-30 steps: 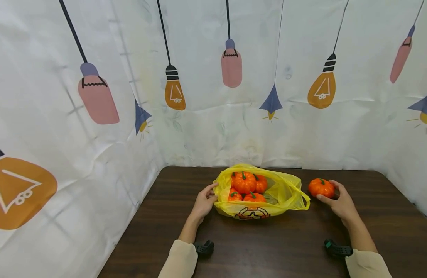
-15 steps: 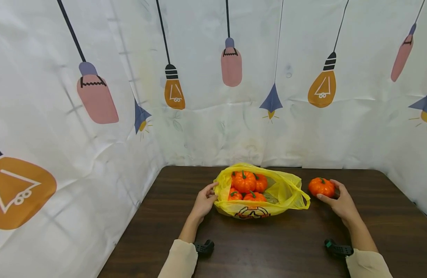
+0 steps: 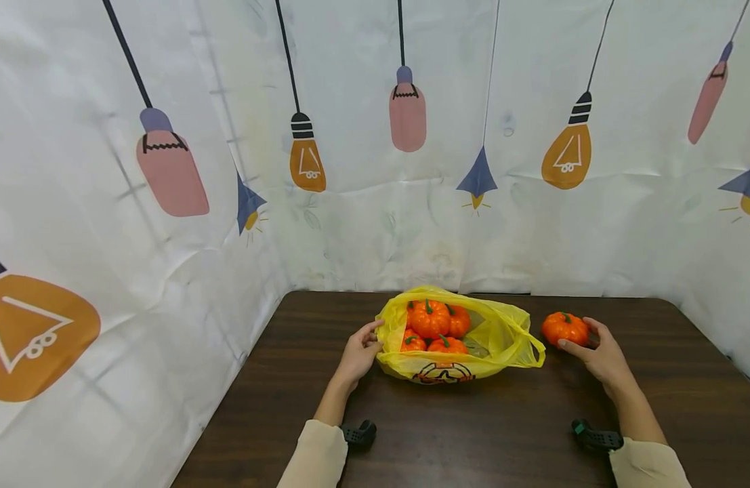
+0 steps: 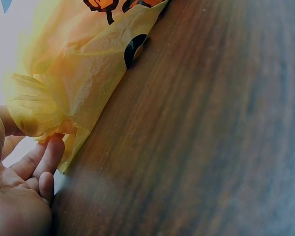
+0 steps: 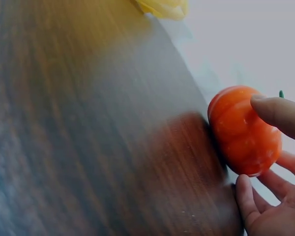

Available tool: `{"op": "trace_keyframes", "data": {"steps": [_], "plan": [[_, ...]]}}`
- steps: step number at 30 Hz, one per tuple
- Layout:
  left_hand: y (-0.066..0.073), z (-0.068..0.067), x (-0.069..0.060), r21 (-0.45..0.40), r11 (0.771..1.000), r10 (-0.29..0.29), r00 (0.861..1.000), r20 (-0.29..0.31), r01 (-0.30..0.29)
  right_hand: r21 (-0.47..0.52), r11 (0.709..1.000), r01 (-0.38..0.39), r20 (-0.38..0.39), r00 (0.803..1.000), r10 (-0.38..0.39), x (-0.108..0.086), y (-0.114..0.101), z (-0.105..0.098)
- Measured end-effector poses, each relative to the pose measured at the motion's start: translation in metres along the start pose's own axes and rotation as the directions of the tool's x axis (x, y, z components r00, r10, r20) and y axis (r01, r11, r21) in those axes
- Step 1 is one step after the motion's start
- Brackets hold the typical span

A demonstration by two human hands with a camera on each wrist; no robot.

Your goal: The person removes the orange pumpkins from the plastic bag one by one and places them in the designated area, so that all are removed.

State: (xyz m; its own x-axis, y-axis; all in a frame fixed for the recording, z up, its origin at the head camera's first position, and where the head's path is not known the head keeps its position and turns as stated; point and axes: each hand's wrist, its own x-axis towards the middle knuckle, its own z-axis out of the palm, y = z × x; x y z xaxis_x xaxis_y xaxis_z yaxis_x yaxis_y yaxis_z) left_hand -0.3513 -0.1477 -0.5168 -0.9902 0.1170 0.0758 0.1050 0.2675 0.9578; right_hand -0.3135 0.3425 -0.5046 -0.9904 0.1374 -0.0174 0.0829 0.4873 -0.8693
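Observation:
A yellow plastic bag (image 3: 399, 367) lies on its side on the table, its mouth showing several small orange toy pumpkins (image 3: 430, 319) with green stems. My left hand (image 3: 358, 356) is at the bag's left end; in the left wrist view its thumb and fingers (image 4: 51, 156) hold the thin plastic. To the right of the bag, one more orange toy pumpkin (image 3: 565, 330) rests on the tabletop. My right hand (image 3: 605, 356) grips that pumpkin from its right side, thumb on the near face and fingers around behind, as the right wrist view also shows.
The dark wood-grain table (image 3: 472, 434) ends at a white curtain (image 3: 362, 237) printed with hanging lamps. A loose bag handle (image 3: 536, 354) sticks out toward the right pumpkin. Each wrist wears a black strap (image 3: 359, 435).

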Motion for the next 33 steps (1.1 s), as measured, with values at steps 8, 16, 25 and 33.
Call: {"op": "trace_keyframes", "data": {"steps": [8,16,25,33], "plan": [[0.000,0.000,-0.001,-0.016,1.000,-0.014,1.000,0.003,0.014,-0.031,1.000,-0.006,0.004,1.000,0.006,-0.004,-0.009,-0.008],[0.001,0.000,-0.002,-0.006,1.000,-0.008,1.000,0.009,0.008,-0.010,0.998,-0.068,-0.051,0.996,0.067,-0.014,-0.036,-0.022],[0.002,0.000,-0.001,-0.009,1.000,0.000,1.000,0.001,0.000,-0.010,0.998,0.057,-0.181,0.982,-0.058,-0.025,-0.076,-0.015],[0.012,-0.001,-0.004,-0.016,1.000,0.011,1.000,0.012,-0.011,0.030,0.963,0.269,-0.336,0.910,-0.244,-0.035,-0.104,0.004]]}}
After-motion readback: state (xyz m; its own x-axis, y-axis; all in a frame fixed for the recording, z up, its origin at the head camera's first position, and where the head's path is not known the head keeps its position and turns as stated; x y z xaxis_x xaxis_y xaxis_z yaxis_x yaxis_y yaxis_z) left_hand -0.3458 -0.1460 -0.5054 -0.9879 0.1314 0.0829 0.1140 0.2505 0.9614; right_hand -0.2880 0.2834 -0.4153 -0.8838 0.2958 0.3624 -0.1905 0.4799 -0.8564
